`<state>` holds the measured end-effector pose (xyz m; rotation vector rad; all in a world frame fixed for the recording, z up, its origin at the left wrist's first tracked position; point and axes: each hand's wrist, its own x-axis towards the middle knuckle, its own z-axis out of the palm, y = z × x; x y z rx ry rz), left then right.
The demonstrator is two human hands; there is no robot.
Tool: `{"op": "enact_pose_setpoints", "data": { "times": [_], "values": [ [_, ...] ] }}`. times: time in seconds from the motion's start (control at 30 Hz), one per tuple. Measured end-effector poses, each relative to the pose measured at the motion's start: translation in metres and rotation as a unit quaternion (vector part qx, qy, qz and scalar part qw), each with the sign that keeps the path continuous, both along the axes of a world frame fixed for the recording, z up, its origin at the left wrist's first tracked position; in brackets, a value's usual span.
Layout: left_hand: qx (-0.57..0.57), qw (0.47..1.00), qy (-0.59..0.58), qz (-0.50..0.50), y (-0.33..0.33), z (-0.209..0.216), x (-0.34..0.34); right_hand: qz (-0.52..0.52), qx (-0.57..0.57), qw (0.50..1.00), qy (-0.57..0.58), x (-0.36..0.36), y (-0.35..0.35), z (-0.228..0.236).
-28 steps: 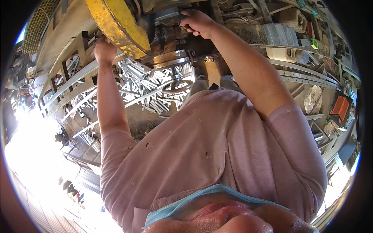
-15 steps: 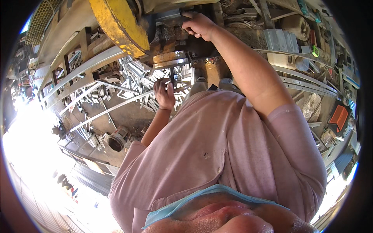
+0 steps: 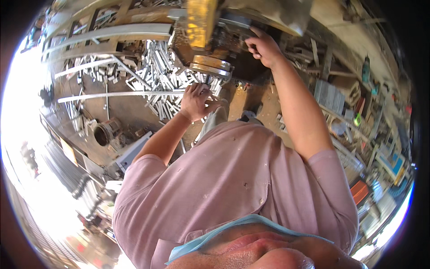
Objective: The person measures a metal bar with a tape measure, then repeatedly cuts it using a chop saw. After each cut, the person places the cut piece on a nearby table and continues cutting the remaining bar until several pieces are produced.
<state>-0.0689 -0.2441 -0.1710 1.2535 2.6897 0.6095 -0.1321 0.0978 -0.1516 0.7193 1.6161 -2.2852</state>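
Left hand (image 3: 194,103) moved beside screw (image 3: 208,80) (half-curled, contact unclear).

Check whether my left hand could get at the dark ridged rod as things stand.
Probably yes: your left hand is right by the dark ridged rod, with nothing visible between them, though whether they touch is unclear.

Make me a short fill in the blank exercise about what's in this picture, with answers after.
1. The right hand is farther from the bucket than the ____ hand.
2. The upright machine part at the top is painted ____.
3. The heaped silvery pieces are made of ____.
4. The shirt has ____ sleeves.

Missing words: left; yellow; metal; short.
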Motion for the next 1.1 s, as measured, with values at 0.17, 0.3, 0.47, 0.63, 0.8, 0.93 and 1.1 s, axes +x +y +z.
{"op": "enact_pose_setpoints", "data": {
  "times": [0.17, 0.3, 0.47, 0.63, 0.8, 0.93, 1.1],
  "values": [
    [-0.086, 0.995, 0.052, 0.026, 0.02, -0.018, 0.022, 0.001, -0.003, 1.0, -0.014, 0.002, 0.002, 0.003],
    [-0.139, 0.99, -0.008, 0.037, 0.03, -0.022, 0.03, 0.004, 0.0, 1.0, -0.024, 0.001, 0.0, 0.006],
    [-0.247, 0.965, -0.09, -0.02, 0.035, -0.013, 0.021, -0.009, 0.023, 0.999, -0.031, 0.001, -0.004, 0.01],
    [-0.269, 0.951, -0.145, -0.053, 0.038, -0.005, 0.013, -0.014, 0.019, 0.999, -0.026, 0.002, -0.005, 0.011],
    [-0.257, 0.953, -0.158, -0.044, 0.038, -0.002, 0.01, -0.055, -0.002, 0.998, -0.041, -0.001, 0.0, 0.009],
    [-0.26, 0.951, -0.161, -0.045, 0.039, -0.002, 0.008, -0.174, -0.043, 0.981, -0.072, -0.018, 0.004, 0.006],
    [-0.274, 0.943, -0.184, -0.05, 0.04, 0.002, 0.007, -0.232, -0.112, 0.962, -0.086, -0.042, -0.004, -0.001]
  ]
}}
